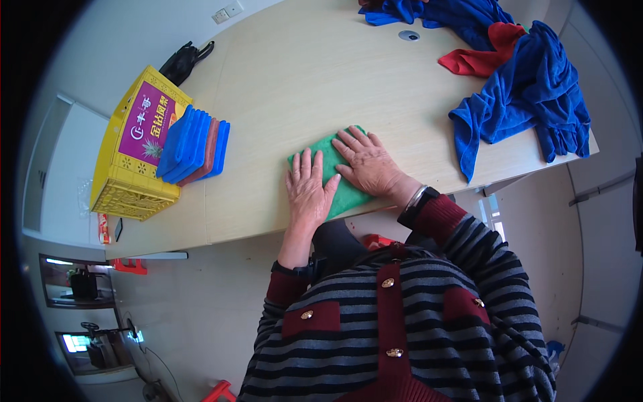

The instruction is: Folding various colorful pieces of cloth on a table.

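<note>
Head view: at the centre of the frame a small green terry cloth (339, 175), already folded into a compact rectangle, lies near the front edge of the pale wooden table (301, 80). The left hand (309, 189) and the right hand (365, 163) both rest flat on it, fingers spread and released, pressing rather than gripping.

At the left of the frame a row of folded cloths (194, 145) (mostly blue, one reddish-brown) leans against a yellow plastic crate (127, 177), which suggests several pieces are finished. At the upper right a loose heap of blue cloths (529, 94) with a red cloth (482, 57) among them lies unfolded, so by my judgement a good share remains, and the green one is close to done
</note>
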### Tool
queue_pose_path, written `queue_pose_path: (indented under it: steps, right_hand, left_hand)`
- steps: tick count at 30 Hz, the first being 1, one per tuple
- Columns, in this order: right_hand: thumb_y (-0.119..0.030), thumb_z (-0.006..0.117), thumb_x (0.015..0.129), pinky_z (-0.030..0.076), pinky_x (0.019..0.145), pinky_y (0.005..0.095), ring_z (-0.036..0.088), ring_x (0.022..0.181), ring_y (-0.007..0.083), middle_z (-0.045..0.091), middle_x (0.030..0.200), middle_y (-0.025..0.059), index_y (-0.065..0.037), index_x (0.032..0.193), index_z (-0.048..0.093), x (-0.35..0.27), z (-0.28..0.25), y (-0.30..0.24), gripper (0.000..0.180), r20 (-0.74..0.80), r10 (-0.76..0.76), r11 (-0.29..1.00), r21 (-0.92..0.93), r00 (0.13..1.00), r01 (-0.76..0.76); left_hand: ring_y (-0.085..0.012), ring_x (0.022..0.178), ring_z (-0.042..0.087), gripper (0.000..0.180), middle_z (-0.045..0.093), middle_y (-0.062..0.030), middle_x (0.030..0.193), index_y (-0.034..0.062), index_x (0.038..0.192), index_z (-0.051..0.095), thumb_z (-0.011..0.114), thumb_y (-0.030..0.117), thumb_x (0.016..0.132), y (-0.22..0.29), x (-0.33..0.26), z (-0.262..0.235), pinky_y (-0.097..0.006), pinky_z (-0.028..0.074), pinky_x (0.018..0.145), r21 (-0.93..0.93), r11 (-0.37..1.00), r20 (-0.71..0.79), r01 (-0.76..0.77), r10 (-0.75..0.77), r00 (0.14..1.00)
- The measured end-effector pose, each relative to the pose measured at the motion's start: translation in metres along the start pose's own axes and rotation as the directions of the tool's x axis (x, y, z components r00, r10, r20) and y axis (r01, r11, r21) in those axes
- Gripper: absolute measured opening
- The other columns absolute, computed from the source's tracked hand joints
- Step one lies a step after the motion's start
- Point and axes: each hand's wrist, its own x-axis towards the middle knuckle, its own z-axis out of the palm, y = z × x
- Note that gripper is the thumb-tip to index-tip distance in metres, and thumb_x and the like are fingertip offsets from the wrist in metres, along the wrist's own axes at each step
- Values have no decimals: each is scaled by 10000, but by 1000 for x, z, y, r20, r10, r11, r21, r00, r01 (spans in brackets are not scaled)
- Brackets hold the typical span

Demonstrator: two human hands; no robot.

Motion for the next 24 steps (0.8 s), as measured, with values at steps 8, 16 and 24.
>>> queue_pose_path:
  steps: [8, 16, 24]
  right_hand:
    - [-415, 510, 975, 210, 1208, 506, 306, 1469, 314, 398, 1552, 116, -80, 1473, 445, 2, -5, -15, 603, 4, -117, 981, -158, 993, 116]
    - [-368, 517, 970, 213, 1215, 477, 314, 1467, 301, 407, 1551, 112, -78, 1468, 453, 0, 2, -6, 580, 17, -154, 988, 34, 988, 154]
    - [-287, 648, 900, 253, 1194, 487, 379, 1420, 328, 500, 1457, 142, -67, 1315, 600, -6, -24, -15, 472, -24, -6, 860, 510, 1000, 17]
  left_hand:
    - [-358, 1483, 244, 716, 311, -171, 1588, 35, 1506, 370, 491, 512, 986, 6, -5, -4, -566, 149, 1202, 143, 989, 0, -31, 31, 1000]
    - [-324, 1498, 228, 710, 299, -154, 1600, 53, 1528, 347, 433, 526, 1006, 7, -5, 0, -540, 118, 1214, 0, 998, -10, -62, 62, 998]
    - [-327, 1489, 250, 694, 315, -169, 1589, 45, 1512, 365, 460, 507, 1003, 20, -1, -18, -567, 144, 1198, 189, 981, 139, -43, 16, 990]
